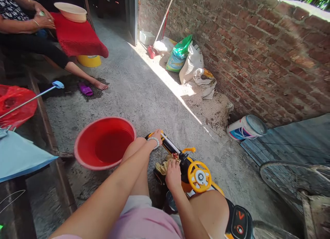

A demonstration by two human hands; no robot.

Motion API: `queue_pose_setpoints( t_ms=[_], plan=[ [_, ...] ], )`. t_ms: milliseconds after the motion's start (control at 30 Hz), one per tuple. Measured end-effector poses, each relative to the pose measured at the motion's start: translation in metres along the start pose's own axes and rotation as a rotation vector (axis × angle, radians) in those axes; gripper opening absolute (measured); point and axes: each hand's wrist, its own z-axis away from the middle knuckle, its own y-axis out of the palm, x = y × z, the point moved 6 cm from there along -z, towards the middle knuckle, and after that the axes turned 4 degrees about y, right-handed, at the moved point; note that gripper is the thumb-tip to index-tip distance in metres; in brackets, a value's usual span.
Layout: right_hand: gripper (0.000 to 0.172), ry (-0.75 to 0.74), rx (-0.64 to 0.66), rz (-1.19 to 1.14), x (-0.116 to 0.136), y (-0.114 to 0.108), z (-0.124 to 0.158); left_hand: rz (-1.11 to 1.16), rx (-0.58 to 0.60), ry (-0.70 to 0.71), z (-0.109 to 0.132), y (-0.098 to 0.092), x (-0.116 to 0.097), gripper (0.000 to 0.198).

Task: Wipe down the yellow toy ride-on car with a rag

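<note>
A yellow-and-black ride-on toy [189, 167] with a yellow steering wheel [199, 177] stands between my legs. My left hand [156, 137], with a beaded bracelet at the wrist, is closed around the far end of the toy's long front arm. Lower down, my right hand [173, 172] presses a crumpled yellowish cloth [162, 167] against the toy near the base of that arm. A patterned reddish bit of cloth shows beyond its fingertips. Part of the right palm's grip is hidden. Beside my left knee sits a large red basin [105, 143] with liquid in it.
Another person [23, 29] sits at upper left by a red-covered bench [77, 36] bearing a pale basin [70, 12]. Sacks [190, 64] lean at the brick wall. A white bucket [246, 127] and a bicycle wheel [281, 184] stand right. A purple slipper [85, 89] lies on the concrete.
</note>
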Motion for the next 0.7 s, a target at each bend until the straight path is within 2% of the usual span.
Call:
queue_pose_setpoints(
  t_ms=[200,433,533,700],
  plan=[
    [0.07,0.091,-0.03,-0.102,-0.027,0.029,0.026,0.016,-0.003,-0.017,-0.002,0.001,0.003,0.096],
    [0.084,0.237,-0.285,-0.432,-0.045,0.033,0.015,0.039,-0.028,0.017,0.001,0.0,0.0,0.091],
    [0.085,0.226,-0.247,-0.439,-0.05,0.035,0.004,0.043,-0.006,-0.005,0.003,-0.001,-0.001,0.087],
    [0.074,0.27,-0.104,-0.247,-0.057,0.031,-0.001,0.015,0.022,-0.036,0.004,-0.002,-0.001,0.085]
  ],
)
